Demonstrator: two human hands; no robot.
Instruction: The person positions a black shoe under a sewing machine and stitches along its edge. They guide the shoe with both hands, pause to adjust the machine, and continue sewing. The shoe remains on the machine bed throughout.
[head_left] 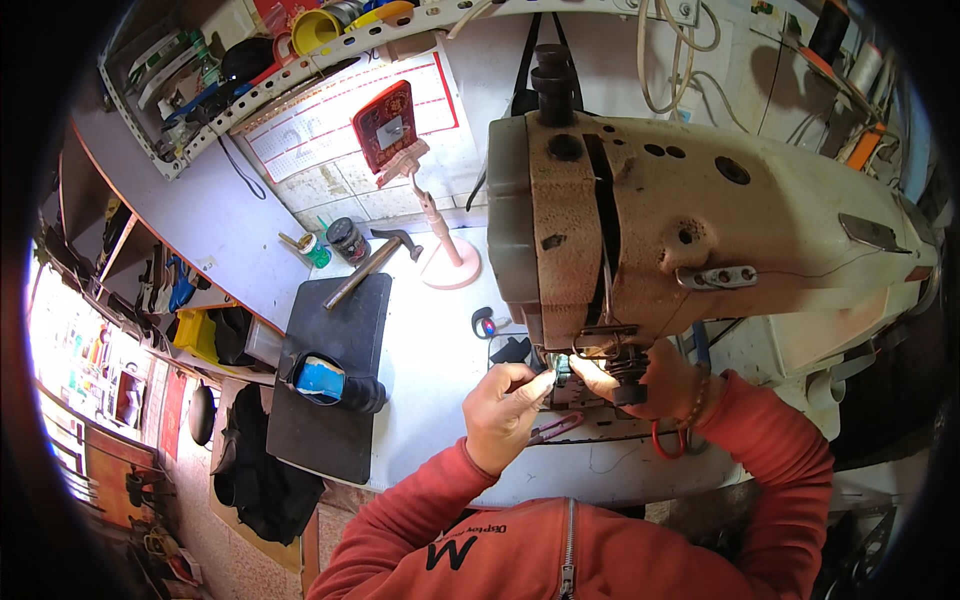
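Observation:
A large beige and brown sewing machine [650, 190] stands over the right half of the white table. My left hand [503, 408] is at the left side of its needle area, thumb and forefinger pinched together; what lies between them is too small to make out. From the other side my right hand [665, 385] reaches in under the machine head, one finger stretched toward the left fingertips. The dark presser parts [628, 370] cover some of it, and its grip is partly hidden. A small light glows between the hands. Just below lies a pink tool [556, 428], with red-handled scissors [668, 440] under my right wrist.
A black pad [318, 435] at the left holds a black cuff-like piece with blue lining [320, 378] and a hammer [365, 272]. Behind stand a pink phone stand [452, 262], a dark jar [347, 240] and a green jar [316, 251]. A metal shelf [290, 95] overhangs the back.

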